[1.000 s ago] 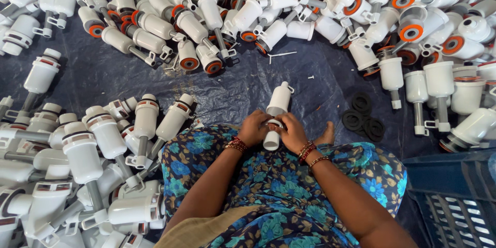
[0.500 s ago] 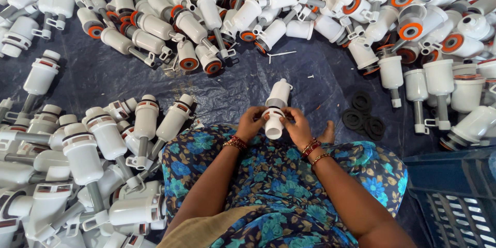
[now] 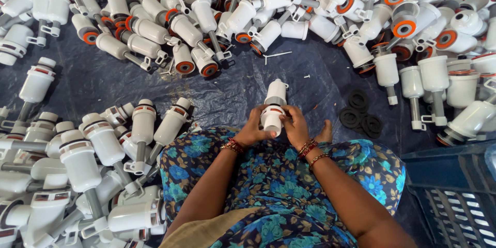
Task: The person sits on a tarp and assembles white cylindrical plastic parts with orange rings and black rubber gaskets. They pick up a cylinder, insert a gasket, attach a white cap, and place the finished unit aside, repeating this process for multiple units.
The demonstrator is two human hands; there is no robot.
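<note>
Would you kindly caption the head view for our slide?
Both hands, left hand and right hand, grip a white plastic valve above a dark tarp.

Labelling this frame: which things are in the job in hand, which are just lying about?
In hand:
- white plastic valve part, gripped by left hand and right hand
- black rubber rings, beside the right hand

Lying about:
- heap of white parts with orange seals
- pile of white parts at left
- dark tarp
- blue crate

Both forearms extend toward twelve o'clock and converge, bangled wrists bent inward. Left hand (image 3: pixel 253 129) and right hand (image 3: pixel 295 126) face each other, fingers curled closed, thumbs uppermost, nearly touching.
</note>
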